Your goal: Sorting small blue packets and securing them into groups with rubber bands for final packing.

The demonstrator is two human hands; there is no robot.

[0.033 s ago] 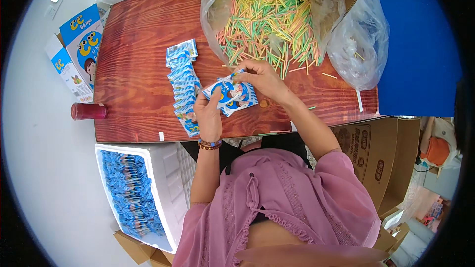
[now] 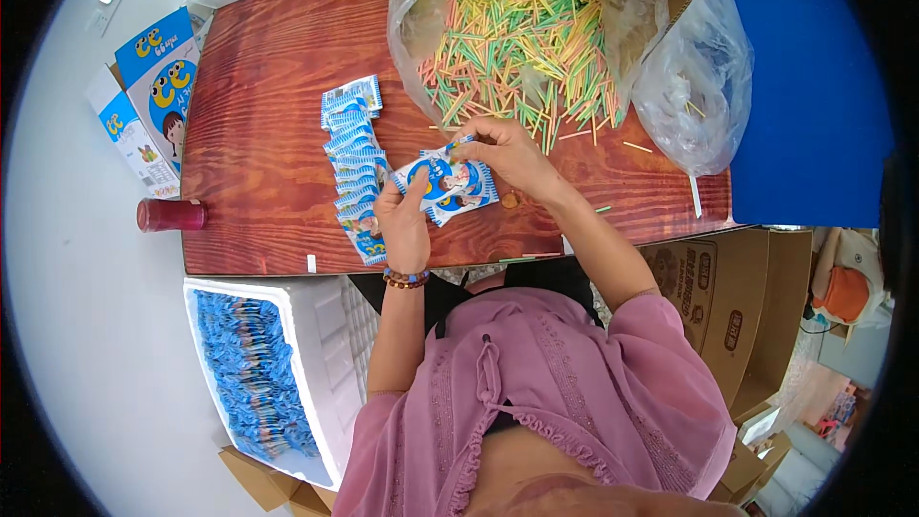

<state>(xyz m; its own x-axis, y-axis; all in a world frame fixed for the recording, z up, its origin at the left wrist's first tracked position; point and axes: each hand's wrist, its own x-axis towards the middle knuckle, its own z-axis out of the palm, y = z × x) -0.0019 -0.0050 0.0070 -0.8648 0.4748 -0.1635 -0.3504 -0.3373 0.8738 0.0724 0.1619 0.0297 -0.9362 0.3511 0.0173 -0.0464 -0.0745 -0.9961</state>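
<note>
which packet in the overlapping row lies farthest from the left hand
The packet at the far end of the row, left of the plastic bag; all others there lie nearer the left hand.

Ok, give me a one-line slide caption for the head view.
Left hand and right hand hold a packet over the table, near a row of packets and a pile of coloured sticks.

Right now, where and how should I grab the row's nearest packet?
I'd pinch the nearest packet by its white crimped near end, coming from the near side of the table. That end points free toward the table edge, while its other end meets the overlapping row. Keep left of the left hand, close by.
</note>
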